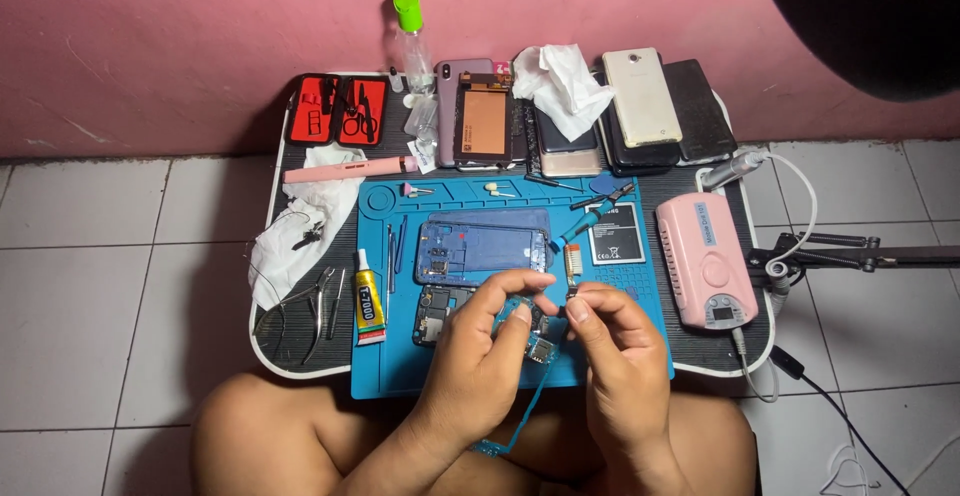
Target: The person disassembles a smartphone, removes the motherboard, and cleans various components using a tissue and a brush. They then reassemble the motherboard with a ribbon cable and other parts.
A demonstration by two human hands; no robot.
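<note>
Your left hand and right hand pinch a small phone circuit board above the blue silicone mat's near edge. Beyond, the blue phone frame lies open; reassembly remains.

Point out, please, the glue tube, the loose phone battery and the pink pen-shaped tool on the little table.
glue tube [368, 306], head view, on its yellow body.
phone battery [615, 233], head view, on the middle of its dark label face.
pink pen-shaped tool [345, 169], head view, on the middle of its barrel.
</note>
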